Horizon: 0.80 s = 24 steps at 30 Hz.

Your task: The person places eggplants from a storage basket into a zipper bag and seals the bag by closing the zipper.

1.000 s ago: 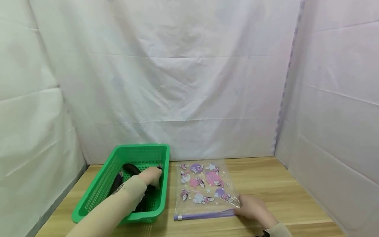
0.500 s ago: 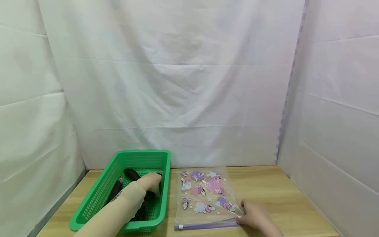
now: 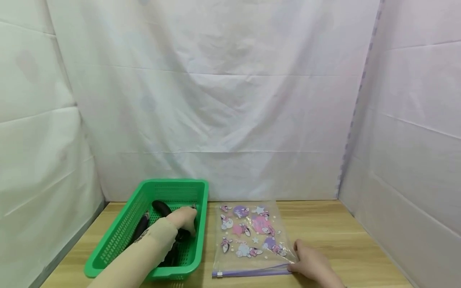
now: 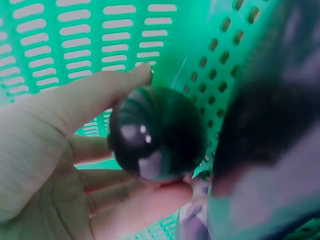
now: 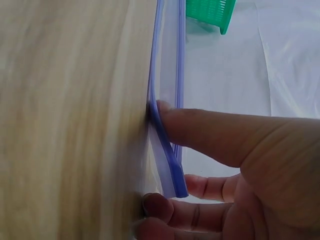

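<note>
My left hand [image 3: 185, 220] reaches into the green basket [image 3: 176, 182] and, in the left wrist view, grips a dark glossy eggplant [image 4: 157, 135] seen end-on, thumb above and fingers below. Another dark purple eggplant [image 4: 272, 100] looms close on the right of that view. On the table to the basket's right lies a clear zip bag [image 3: 234, 262] with pink and purple cartoon prints. With my right hand [image 3: 312, 262] I hold its near right corner, the thumb between the two purple zip strips [image 5: 181, 65] and the fingers on the outer side. The strips stand apart there.
Several eggplants lie in the basket, including one toward the back [image 3: 161, 207] and one along the left wall [image 3: 141, 228]. A white slider [image 3: 219, 274] sits at the left end of the zip. White cloth [image 3: 230, 120] hangs behind and at both sides of the wooden table [image 3: 335, 228].
The head view has shifted slightly. Near my right hand the purple zip strips have spread a little wider. My left hand stays in the basket at nearly the same spot.
</note>
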Tool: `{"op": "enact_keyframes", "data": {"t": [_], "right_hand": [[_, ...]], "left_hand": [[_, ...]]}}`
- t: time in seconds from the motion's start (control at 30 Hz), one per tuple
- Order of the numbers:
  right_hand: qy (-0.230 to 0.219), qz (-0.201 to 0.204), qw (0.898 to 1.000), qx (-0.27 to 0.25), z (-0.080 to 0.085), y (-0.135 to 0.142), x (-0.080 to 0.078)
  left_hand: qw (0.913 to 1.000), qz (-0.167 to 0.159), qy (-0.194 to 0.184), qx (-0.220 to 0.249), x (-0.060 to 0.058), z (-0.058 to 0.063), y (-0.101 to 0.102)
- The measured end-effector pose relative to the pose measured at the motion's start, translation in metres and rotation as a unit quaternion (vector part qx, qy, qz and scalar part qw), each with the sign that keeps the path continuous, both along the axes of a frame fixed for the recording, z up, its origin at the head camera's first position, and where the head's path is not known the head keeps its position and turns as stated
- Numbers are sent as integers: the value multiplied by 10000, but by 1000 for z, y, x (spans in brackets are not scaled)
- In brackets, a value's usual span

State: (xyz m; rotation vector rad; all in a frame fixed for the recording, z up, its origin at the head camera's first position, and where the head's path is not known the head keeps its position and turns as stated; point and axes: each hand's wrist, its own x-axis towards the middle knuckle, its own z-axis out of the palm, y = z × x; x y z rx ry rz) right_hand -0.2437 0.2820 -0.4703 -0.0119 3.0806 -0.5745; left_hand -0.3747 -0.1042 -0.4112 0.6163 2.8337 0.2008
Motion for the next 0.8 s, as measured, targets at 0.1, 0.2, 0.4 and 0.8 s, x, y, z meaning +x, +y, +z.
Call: {"op": "enact_keyframes", "data": {"t": [0.1,0.2,0.4,0.8], "right_hand": [[-19,75,10000,-17,-2,-2,0],[-9,39,10000,-44,-4,-1,0],[213,165,9996,-108,-1,2,-3],[306,453,9983,-214,-1,6,-1]], "left_hand": [[10000,20,-22,62,-1,-1,-2],[9999,-2,-35,156,-1,-1,-1],[9998,119,-123,126,-4,-1,-4],[9999,-19,-119,32,-7,5,-1]]}}
